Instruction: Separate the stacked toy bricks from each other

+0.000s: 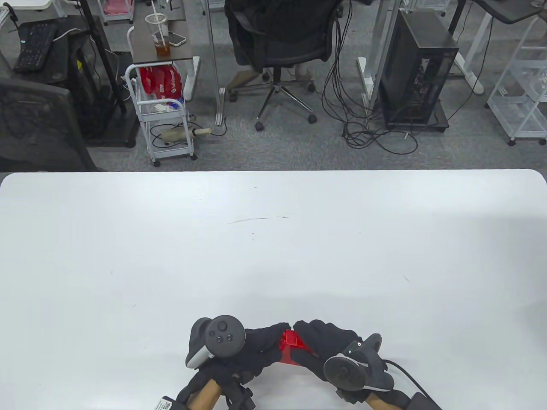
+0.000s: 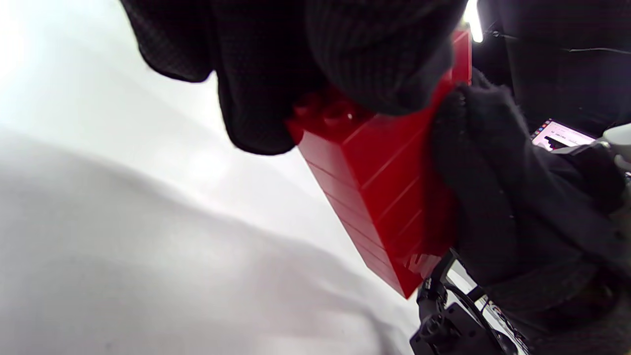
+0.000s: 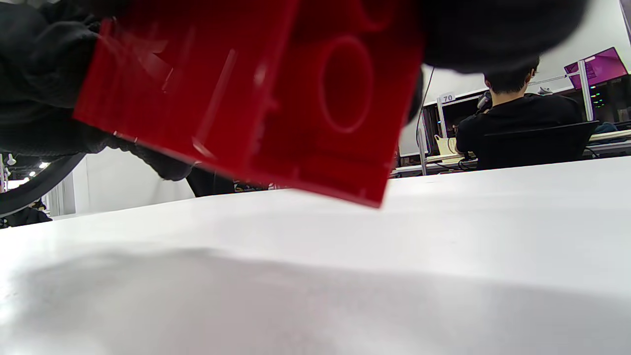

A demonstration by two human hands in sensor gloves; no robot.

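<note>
Two gloved hands meet over the near edge of the white table, and between them sits one stack of red toy bricks. The left hand grips the stack from its side, fingers curled over the studded top. The right hand holds the other side. Seams along the stack's side suggest about six thin bricks, though an exact count is hard. The stack is tilted and lifted clear of the tabletop, its hollow underside showing in the right wrist view.
</note>
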